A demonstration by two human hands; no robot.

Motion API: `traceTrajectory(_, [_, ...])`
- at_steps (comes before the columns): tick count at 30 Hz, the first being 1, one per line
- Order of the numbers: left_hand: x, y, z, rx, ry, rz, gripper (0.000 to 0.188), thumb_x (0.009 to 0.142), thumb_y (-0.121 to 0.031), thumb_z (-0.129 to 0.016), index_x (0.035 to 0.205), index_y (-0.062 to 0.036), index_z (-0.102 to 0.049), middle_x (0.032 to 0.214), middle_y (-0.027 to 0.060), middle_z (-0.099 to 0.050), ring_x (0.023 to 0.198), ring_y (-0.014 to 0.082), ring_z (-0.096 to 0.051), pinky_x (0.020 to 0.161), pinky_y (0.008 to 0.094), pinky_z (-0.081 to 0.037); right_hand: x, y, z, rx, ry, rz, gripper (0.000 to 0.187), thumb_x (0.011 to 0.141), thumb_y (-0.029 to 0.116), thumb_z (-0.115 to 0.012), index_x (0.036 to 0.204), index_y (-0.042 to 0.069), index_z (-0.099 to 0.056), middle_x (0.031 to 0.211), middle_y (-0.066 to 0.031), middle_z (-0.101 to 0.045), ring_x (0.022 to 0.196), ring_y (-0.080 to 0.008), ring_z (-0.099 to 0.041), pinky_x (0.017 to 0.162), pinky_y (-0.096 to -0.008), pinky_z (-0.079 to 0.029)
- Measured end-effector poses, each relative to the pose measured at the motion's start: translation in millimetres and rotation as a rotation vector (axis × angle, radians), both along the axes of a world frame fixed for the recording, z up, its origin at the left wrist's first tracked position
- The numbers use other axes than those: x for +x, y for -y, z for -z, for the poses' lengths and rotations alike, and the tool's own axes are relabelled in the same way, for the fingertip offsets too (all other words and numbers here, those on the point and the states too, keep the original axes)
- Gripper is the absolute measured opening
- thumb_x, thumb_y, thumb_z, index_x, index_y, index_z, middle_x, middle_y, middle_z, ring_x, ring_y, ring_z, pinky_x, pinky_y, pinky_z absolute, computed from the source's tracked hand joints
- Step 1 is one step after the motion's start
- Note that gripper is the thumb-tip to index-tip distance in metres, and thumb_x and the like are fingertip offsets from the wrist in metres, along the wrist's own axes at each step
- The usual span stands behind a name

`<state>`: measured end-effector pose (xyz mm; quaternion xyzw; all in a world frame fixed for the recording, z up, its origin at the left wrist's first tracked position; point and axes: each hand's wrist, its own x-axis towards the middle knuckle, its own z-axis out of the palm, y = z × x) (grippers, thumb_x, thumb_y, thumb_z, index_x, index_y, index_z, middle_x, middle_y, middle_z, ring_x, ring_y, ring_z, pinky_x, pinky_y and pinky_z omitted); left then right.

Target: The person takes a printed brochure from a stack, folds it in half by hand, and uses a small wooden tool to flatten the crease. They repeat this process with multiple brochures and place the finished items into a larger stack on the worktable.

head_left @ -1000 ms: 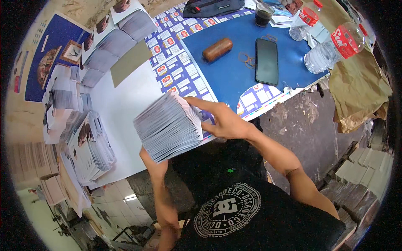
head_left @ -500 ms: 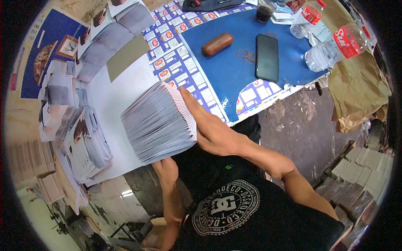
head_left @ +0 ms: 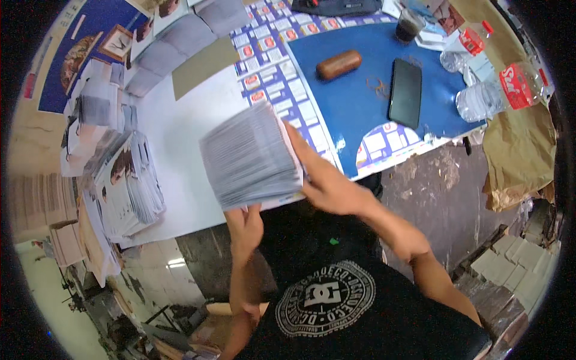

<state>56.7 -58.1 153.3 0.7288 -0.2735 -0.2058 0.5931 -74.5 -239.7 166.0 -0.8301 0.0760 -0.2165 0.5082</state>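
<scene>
A thick stack of thin paper booklets (head_left: 249,159), its many grey-white page edges showing, is held up over the near edge of the white tabletop. My right hand (head_left: 327,180) presses along the right side of the stack, fingers mostly stretched up that side. From below, my left hand (head_left: 245,227) grips the stack's near edge, and some of its fingers are hidden under the paper. On the left part of the table stands another pile of booklets (head_left: 133,186) with picture covers.
More booklet piles (head_left: 174,45) line the far left, beside a greenish-grey board (head_left: 204,66). A blue mat (head_left: 366,51) bears a brown case (head_left: 339,64), a black phone (head_left: 406,93) and rubber bands (head_left: 377,87). Plastic bottles (head_left: 480,101) and a dark drink cup (head_left: 409,27) stand beyond.
The view has shifted, so the table appears farther right. Both hands have turned the held stack and raised it a little; less of its pinkish right side shows.
</scene>
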Motion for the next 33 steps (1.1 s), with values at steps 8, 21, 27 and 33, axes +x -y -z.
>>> traceTrajectory(8, [84.9, 10.8, -14.0, 0.085, 0.159, 0.249, 0.037, 0.081, -0.002, -0.077, 0.115, 0.0061, -0.065, 0.107, 0.011, -0.073, 0.095, 0.0159, -0.066, 0.088, 0.0317, -0.053, 11.2, 56.8, -11.2, 0.153, 0.016, -0.082, 0.064, 0.077, 0.007, -0.078, 0.135, 0.0, -0.054, 0.139, -0.0154, -0.057, 0.13, -0.0261, -0.052, 0.112, -0.0393, -0.037])
traceTrajectory(21, [64.9, 1.9, 6.2, -0.02, 0.048, 0.113, 0.034, 0.084, 0.005, -0.073, 0.117, 0.005, -0.065, 0.109, 0.0093, -0.071, 0.096, 0.0149, -0.065, 0.087, 0.0302, -0.053, -2.3, 28.2, -13.6, 0.229, -0.057, 0.092, 0.058, 0.082, -0.001, -0.066, 0.139, -0.003, -0.054, 0.136, -0.022, -0.061, 0.129, -0.0258, -0.057, 0.109, -0.0369, -0.043])
traceTrajectory(27, [13.2, 9.6, -24.4, -0.02, -0.07, 0.151, 0.015, 0.096, 0.001, -0.064, 0.108, 0.0095, -0.065, 0.103, 0.0102, -0.069, 0.095, 0.015, -0.063, 0.09, 0.03, -0.05, 2.0, -7.0, -12.7, 0.028, 0.018, 0.123, 0.085, 0.086, -0.002, -0.056, 0.156, -0.009, -0.009, 0.157, -0.0369, -0.023, 0.146, -0.0457, -0.03, 0.119, -0.043, -0.029])
traceTrajectory(33, [7.1, 16.1, -33.9, -0.077, 0.04, 0.102, 0.016, 0.098, -0.004, -0.062, 0.099, 0.0111, -0.062, 0.093, 0.0088, -0.066, 0.081, 0.0115, -0.054, 0.071, 0.03, -0.048, 4.1, -6.7, -29.0, 0.004, -0.009, 0.144, 0.085, 0.086, -0.002, -0.055, 0.157, -0.007, -0.008, 0.158, -0.0362, -0.023, 0.146, -0.0458, -0.03, 0.119, -0.0435, -0.029])
